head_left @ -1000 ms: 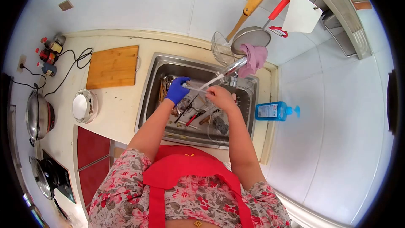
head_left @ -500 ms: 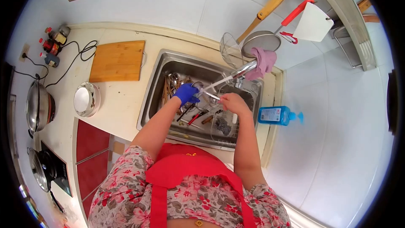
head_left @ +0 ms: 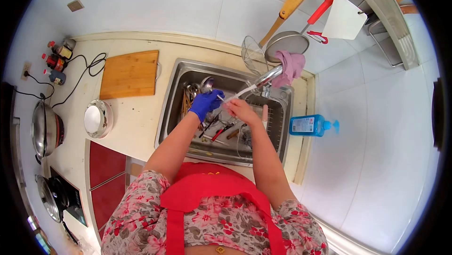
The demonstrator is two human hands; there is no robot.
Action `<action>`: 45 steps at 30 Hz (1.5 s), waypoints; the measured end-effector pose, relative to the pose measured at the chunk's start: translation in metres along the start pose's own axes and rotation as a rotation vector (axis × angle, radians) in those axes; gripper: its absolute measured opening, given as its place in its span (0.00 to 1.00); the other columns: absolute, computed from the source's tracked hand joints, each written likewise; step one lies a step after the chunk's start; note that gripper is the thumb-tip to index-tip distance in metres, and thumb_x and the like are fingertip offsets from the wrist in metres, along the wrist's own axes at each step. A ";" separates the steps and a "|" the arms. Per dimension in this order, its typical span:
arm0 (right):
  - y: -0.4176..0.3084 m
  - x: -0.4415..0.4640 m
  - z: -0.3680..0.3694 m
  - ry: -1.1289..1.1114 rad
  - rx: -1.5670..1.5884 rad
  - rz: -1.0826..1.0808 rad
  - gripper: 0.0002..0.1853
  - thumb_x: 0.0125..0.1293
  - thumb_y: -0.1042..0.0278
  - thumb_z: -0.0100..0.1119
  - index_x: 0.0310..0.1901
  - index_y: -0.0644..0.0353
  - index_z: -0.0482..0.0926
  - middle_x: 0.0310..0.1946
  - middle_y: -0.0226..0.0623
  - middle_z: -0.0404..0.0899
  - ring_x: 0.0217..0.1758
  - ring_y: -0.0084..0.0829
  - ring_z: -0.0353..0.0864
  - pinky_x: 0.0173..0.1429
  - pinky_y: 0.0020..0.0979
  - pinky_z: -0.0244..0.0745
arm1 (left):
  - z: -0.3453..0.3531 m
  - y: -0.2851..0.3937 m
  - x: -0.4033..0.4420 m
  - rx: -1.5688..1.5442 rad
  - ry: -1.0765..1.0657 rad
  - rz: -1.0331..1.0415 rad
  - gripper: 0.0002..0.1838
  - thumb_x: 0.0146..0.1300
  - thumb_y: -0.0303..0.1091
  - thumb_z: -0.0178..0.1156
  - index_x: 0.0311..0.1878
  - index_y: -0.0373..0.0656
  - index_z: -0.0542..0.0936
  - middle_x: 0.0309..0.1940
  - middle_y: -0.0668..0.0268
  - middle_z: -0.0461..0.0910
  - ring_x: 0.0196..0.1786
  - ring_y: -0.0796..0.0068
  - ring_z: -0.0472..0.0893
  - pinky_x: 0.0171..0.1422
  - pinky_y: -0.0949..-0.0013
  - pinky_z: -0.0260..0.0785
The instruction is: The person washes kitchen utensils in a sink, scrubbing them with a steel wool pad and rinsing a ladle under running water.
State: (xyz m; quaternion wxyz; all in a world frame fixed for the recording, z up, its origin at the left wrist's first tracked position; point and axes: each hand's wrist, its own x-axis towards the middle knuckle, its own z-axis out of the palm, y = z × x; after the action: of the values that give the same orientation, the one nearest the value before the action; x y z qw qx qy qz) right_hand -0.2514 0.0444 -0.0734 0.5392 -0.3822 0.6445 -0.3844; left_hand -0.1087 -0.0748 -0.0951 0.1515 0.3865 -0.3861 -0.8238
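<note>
My left hand, in a blue rubber glove, is closed around the handle of a metal ladle over the sink. The ladle's round bowl points up and to the left. Bare, my right hand has its fingers curled at the handle's lower end, beside the water stream. Chrome and angled, the faucet runs water down between my hands. Below them, several utensils lie in the steel sink, among them chopsticks and a red-handled tool.
A wire rack occupies the sink's right side. A blue pump bottle is at the right. Left of the sink are a cutting board and stacked bowls. Strainers hang behind the faucet, which has a purple cloth over it.
The ladle's bowl has moved up and left, out past my gloved hand. My right hand has shifted left, closer to my left hand. The view has tilted slightly.
</note>
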 end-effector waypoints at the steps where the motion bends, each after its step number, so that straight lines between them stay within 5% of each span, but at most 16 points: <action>1: 0.003 0.013 0.008 0.004 0.114 -0.086 0.10 0.64 0.63 0.50 0.32 0.60 0.76 0.18 0.23 0.67 0.23 0.15 0.64 0.27 0.19 0.59 | -0.003 0.004 0.000 0.003 0.006 0.005 0.11 0.61 0.37 0.57 0.41 0.39 0.79 0.33 0.65 0.80 0.36 0.76 0.79 0.40 0.74 0.71; 3: -0.003 0.036 0.021 -0.034 0.175 -0.147 0.08 0.63 0.65 0.52 0.31 0.61 0.75 0.20 0.23 0.67 0.24 0.16 0.64 0.29 0.20 0.59 | -0.010 0.010 -0.001 0.192 0.031 0.391 0.08 0.60 0.31 0.56 0.39 0.39 0.80 0.34 0.66 0.80 0.36 0.79 0.78 0.40 0.76 0.70; 9: -0.008 0.063 0.031 0.035 0.015 -0.132 0.13 0.59 0.58 0.59 0.30 0.61 0.75 0.22 0.26 0.71 0.27 0.20 0.66 0.33 0.24 0.64 | 0.009 0.068 -0.044 0.217 0.220 0.364 0.10 0.60 0.27 0.54 0.44 0.34 0.79 0.37 0.64 0.81 0.39 0.77 0.78 0.46 0.75 0.70; 11: 0.005 0.059 0.031 0.085 -0.055 -0.125 0.13 0.58 0.59 0.60 0.30 0.62 0.76 0.22 0.26 0.71 0.28 0.20 0.67 0.34 0.25 0.65 | 0.006 0.066 -0.037 0.082 0.197 0.608 0.09 0.60 0.31 0.56 0.38 0.37 0.82 0.32 0.64 0.82 0.35 0.79 0.78 0.42 0.75 0.69; 17: 0.038 0.027 0.014 0.168 -0.050 -0.021 0.11 0.57 0.64 0.61 0.36 0.63 0.75 0.27 0.29 0.74 0.31 0.21 0.70 0.38 0.26 0.68 | 0.019 0.052 -0.029 0.283 0.167 0.518 0.10 0.57 0.32 0.59 0.39 0.37 0.81 0.33 0.63 0.82 0.37 0.77 0.79 0.43 0.72 0.70; 19: 0.057 0.019 0.007 0.202 -0.085 -0.053 0.12 0.56 0.66 0.62 0.37 0.63 0.75 0.29 0.29 0.75 0.32 0.22 0.71 0.39 0.25 0.68 | 0.021 0.024 -0.017 0.501 0.064 0.636 0.08 0.57 0.29 0.57 0.38 0.37 0.80 0.33 0.65 0.82 0.37 0.77 0.79 0.46 0.73 0.70; 24: 0.080 -0.015 -0.024 0.517 -0.395 -0.084 0.11 0.56 0.68 0.58 0.41 0.60 0.77 0.33 0.39 0.78 0.38 0.33 0.77 0.43 0.32 0.71 | 0.055 0.003 -0.027 0.504 -0.043 0.676 0.12 0.53 0.26 0.58 0.42 0.37 0.78 0.32 0.60 0.81 0.36 0.69 0.80 0.42 0.68 0.71; 26: 0.077 -0.029 -0.044 0.589 -0.547 -0.055 0.11 0.57 0.66 0.56 0.40 0.58 0.78 0.35 0.41 0.78 0.40 0.37 0.77 0.44 0.34 0.71 | 0.061 0.010 -0.029 0.605 -0.040 0.433 0.12 0.54 0.24 0.56 0.44 0.37 0.78 0.31 0.59 0.81 0.36 0.69 0.80 0.42 0.68 0.71; 29: 0.085 -0.031 -0.073 0.736 -0.704 0.033 0.11 0.59 0.62 0.52 0.39 0.56 0.80 0.37 0.44 0.78 0.43 0.43 0.76 0.46 0.38 0.71 | 0.056 0.006 -0.019 0.692 0.022 0.407 0.13 0.55 0.25 0.56 0.44 0.38 0.78 0.29 0.59 0.81 0.31 0.71 0.80 0.37 0.69 0.71; 30: 0.089 -0.029 -0.082 0.818 -0.711 0.095 0.12 0.60 0.61 0.50 0.37 0.54 0.81 0.37 0.45 0.78 0.43 0.44 0.76 0.46 0.39 0.70 | 0.048 -0.007 -0.006 0.754 0.060 0.636 0.12 0.54 0.26 0.56 0.43 0.39 0.79 0.31 0.58 0.81 0.30 0.71 0.80 0.36 0.70 0.71; 34: 0.090 -0.022 -0.104 0.809 -0.824 0.246 0.13 0.59 0.60 0.49 0.35 0.55 0.82 0.34 0.47 0.79 0.41 0.46 0.77 0.46 0.42 0.70 | 0.032 -0.017 0.009 0.680 0.121 0.686 0.11 0.54 0.27 0.57 0.41 0.40 0.79 0.33 0.57 0.81 0.33 0.69 0.81 0.38 0.70 0.71; 37: 0.095 -0.021 -0.106 0.844 -0.738 0.257 0.10 0.56 0.66 0.51 0.35 0.55 0.81 0.35 0.43 0.80 0.41 0.45 0.78 0.46 0.42 0.71 | 0.028 -0.004 -0.003 0.609 0.110 0.516 0.12 0.51 0.27 0.58 0.41 0.39 0.79 0.37 0.55 0.81 0.39 0.64 0.81 0.44 0.69 0.70; 39: 0.091 -0.017 -0.109 0.850 -0.630 0.259 0.10 0.53 0.67 0.51 0.33 0.59 0.81 0.35 0.47 0.79 0.42 0.47 0.78 0.46 0.42 0.71 | 0.024 0.000 -0.006 0.774 0.181 0.678 0.13 0.49 0.25 0.59 0.41 0.38 0.79 0.37 0.54 0.80 0.40 0.63 0.81 0.45 0.68 0.71; 41: 0.078 -0.012 -0.119 0.909 -0.756 0.376 0.11 0.54 0.67 0.52 0.30 0.64 0.80 0.34 0.53 0.79 0.42 0.50 0.77 0.46 0.43 0.72 | 0.017 0.001 -0.004 0.723 0.157 0.626 0.16 0.45 0.24 0.59 0.41 0.39 0.79 0.36 0.53 0.80 0.40 0.60 0.81 0.44 0.67 0.71; 45: 0.104 0.002 -0.149 0.742 -0.800 0.488 0.10 0.50 0.62 0.55 0.30 0.55 0.83 0.31 0.46 0.80 0.33 0.48 0.79 0.42 0.43 0.73 | 0.010 0.000 -0.005 0.791 0.179 0.637 0.20 0.39 0.21 0.59 0.42 0.40 0.79 0.35 0.53 0.80 0.40 0.60 0.81 0.44 0.66 0.71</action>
State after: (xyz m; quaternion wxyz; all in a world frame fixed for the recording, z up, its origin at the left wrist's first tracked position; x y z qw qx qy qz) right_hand -0.4073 0.0975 -0.1501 0.1648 -0.2365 0.9538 -0.0848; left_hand -0.1132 -0.0665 -0.0883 0.2697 0.3466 -0.7522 -0.4913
